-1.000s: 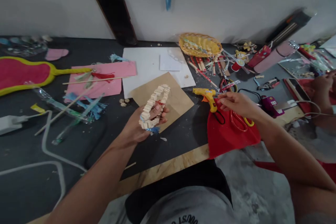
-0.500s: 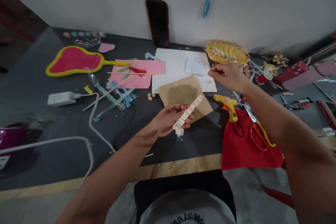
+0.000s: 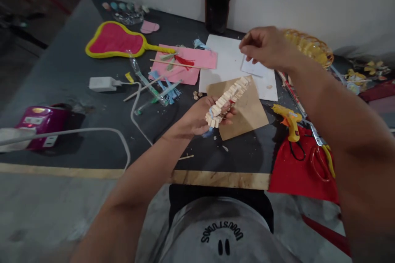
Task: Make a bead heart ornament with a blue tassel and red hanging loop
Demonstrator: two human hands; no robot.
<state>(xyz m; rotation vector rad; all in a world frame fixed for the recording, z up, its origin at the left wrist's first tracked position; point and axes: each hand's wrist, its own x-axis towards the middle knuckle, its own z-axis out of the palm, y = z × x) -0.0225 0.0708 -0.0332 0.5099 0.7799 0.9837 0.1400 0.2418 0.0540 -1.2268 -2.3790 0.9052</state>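
Observation:
My left hand (image 3: 203,113) is closed around a strip of pale, ridged pieces (image 3: 230,96) that look like a row of small beads. A blue cord crosses its lower end, a blue tassel (image 3: 208,132) hangs beneath, and a bit of red shows beside the fingers. The strip slants up to the right over a brown square of card (image 3: 247,115). My right hand (image 3: 262,47) is raised over the white sheet (image 3: 220,55), its thumb and fingers pinched together. Whatever those fingertips hold, if anything, is too small to make out.
A yellow glue gun (image 3: 288,120) and scissors (image 3: 324,156) lie by a red cloth (image 3: 304,176) at right. Behind my right arm stands a yellow basket (image 3: 311,49). Left are a pink-and-yellow paddle shape (image 3: 119,40), a white cable (image 3: 92,130) and a purple power socket (image 3: 40,121).
My right hand has risen from the white sheet's right edge and moved left over it. My left hand still holds the strip, now turned to show more of its side. The view has shifted.

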